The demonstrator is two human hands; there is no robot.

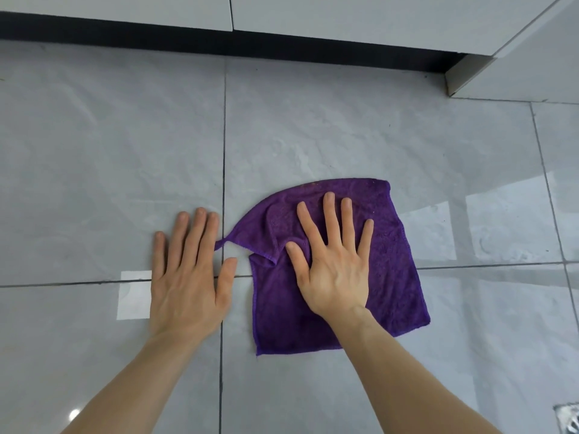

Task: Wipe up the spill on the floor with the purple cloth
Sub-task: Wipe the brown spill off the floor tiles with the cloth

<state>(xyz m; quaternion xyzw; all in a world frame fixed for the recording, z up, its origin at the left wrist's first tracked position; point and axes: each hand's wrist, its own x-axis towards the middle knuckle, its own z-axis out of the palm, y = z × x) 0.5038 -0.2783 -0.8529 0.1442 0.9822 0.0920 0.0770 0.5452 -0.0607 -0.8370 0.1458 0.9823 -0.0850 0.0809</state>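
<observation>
The purple cloth (pixel 391 277) lies spread on the grey tiled floor (pixel 94 151), its near-left corner folded over. My right hand (pixel 335 261) presses flat on the cloth's middle with fingers spread. Just left of the cloth, my left hand (pixel 188 277) rests palm down on the bare tile, fingers together, thumb close to the cloth's edge. A faint wet sheen (pixel 300 158) shows on the tile just beyond the cloth. Any spill under the cloth is hidden.
White cabinet fronts (pixel 344 17) with a dark kickboard (pixel 282 45) run along the far side. A cabinet corner (pixel 470 76) juts out at the far right. A metal floor drain (pixel 568 418) sits at the near right edge.
</observation>
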